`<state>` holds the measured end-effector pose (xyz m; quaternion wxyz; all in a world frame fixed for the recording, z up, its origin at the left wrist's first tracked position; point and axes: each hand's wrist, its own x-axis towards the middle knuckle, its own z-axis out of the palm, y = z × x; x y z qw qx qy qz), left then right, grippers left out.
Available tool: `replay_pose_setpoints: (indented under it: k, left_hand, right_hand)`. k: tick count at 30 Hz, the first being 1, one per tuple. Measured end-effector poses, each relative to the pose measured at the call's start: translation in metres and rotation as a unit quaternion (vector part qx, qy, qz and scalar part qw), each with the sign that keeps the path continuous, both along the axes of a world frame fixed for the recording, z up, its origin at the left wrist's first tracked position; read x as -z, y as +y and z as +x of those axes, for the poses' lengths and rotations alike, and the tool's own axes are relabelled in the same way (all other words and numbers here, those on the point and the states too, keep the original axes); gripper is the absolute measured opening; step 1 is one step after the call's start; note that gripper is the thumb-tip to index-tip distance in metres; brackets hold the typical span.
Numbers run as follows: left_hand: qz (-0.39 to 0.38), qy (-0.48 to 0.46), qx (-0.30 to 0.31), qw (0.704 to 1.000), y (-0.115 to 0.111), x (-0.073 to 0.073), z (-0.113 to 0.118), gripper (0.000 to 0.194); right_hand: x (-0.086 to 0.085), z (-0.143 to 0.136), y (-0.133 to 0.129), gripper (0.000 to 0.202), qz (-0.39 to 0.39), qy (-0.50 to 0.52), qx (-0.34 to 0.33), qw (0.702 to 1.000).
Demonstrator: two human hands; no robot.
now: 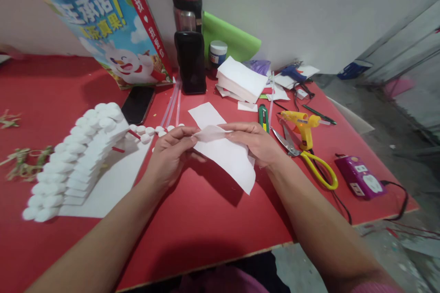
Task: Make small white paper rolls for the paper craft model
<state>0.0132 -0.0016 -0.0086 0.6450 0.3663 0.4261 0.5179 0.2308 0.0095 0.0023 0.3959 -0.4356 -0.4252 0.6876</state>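
Between my two hands is a thin white sheet of paper (228, 158), its far edge folded over and its near corner hanging down above the red table. My left hand (177, 146) pinches the left end of the fold between thumb and fingers. At the right end, my right hand (250, 141) grips the same sheet, thumb on top. Just beyond them a white paper piece (208, 113) lies flat. To the left stands a stepped white model (82, 155) of stacked round pads and folded strips on a white board (118, 187).
On the right lie scissors (318, 169), a yellow glue gun (302, 123), a green cutter (263, 116) and a purple box (359, 176) with a cable. Behind are a paper stack (242, 78), an upright black phone (190, 62), a steel flask (186, 0) and a printed bag (113, 27).
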Motion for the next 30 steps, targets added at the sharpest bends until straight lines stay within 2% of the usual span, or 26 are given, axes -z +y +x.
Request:
replay_pose_setpoints:
  k: [3,6,11,15,18,20,23,30]
  left_hand:
    - [0.012,0.001,-0.013,1.000,-0.001,0.000,0.000,0.011]
    - [0.015,-0.005,-0.016,1.000,0.000,0.000,-0.002,0.007]
    - [-0.021,-0.009,0.057,0.998,0.002,-0.001,-0.004,0.023]
    - [-0.046,0.030,0.063,0.997,0.001,0.001,-0.003,0.027]
    - [-0.035,0.030,0.052,0.998,0.000,0.005,-0.004,0.028]
    - [-0.034,0.015,0.042,0.998,0.001,0.006,-0.005,0.028]
    - [-0.043,0.002,0.034,0.998,0.002,0.005,-0.006,0.027]
    - [-0.061,-0.010,0.043,0.997,0.001,0.000,-0.004,0.028]
  right_hand:
    - [-0.004,-0.001,-0.001,0.020,0.019,-0.024,-0.014,0.999]
    - [-0.003,-0.001,-0.001,0.018,0.032,-0.032,-0.024,0.999]
    - [0.001,-0.001,-0.002,0.020,0.083,-0.076,-0.046,0.993]
    - [-0.002,-0.001,-0.005,0.021,0.093,-0.104,-0.067,0.988]
    - [-0.005,0.001,-0.004,0.022,0.082,-0.071,-0.087,0.990]
    - [-0.005,0.003,-0.002,0.031,0.068,-0.033,-0.094,0.993]
    - [-0.001,0.005,0.002,0.037,0.063,0.013,-0.081,0.995]
    - [0.010,0.002,0.006,0.005,0.058,0.074,-0.009,0.996]
